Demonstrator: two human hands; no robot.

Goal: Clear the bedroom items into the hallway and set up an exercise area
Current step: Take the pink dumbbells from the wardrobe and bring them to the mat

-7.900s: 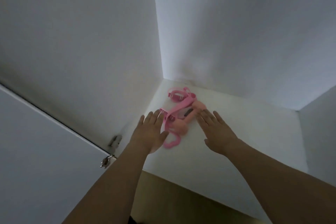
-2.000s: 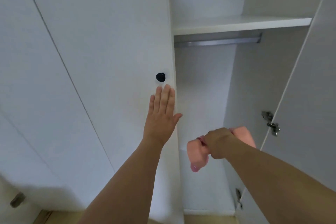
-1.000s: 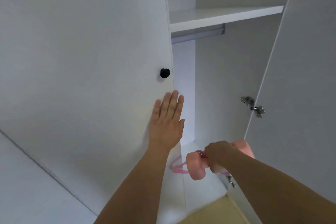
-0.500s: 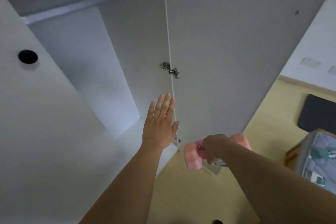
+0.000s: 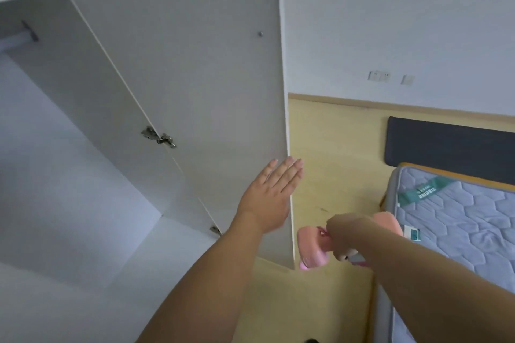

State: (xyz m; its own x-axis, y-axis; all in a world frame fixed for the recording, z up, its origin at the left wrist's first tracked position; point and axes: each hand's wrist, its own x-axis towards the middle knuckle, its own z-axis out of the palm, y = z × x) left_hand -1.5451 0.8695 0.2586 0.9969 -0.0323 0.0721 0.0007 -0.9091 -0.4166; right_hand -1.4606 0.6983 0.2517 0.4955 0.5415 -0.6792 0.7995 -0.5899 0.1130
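Room: a bedroom with white walls and pale yellow lower panelling; an open white wardrobe (image 5: 69, 175) fills the left half of the frame, a bed with a quilted grey mattress (image 5: 459, 220) and dark headboard (image 5: 446, 145) sits at the right.
Door: the wardrobe door (image 5: 195, 78) stands open in the centre, its free edge running down the middle of the frame, a hinge (image 5: 158, 136) at centre left.
Left hand: the left hand (image 5: 267, 200) is flat, fingers straight and together, at the door's free edge near its lower part; actual contact cannot be confirmed.
Right hand: the right hand (image 5: 342, 237) is curled round the middle of a pink dumbbell (image 5: 312, 248), just right of the door edge, low in the frame.
Task thing: the dumbbell hangs in the air in front of the panelling, between door and bed; one pink end shows left of the fist, the other behind the wrist. A pink strap seems to trail beneath it.
Step, as judged: probably shutting the door while carrying the dumbbell away.
Risks: swinging the door could catch the dumbbell or the trailing strap, since they sit just beside its edge; fingers wrapped over that edge could be pinched; a one-handed grip on a weight may slip while attention is on the door.
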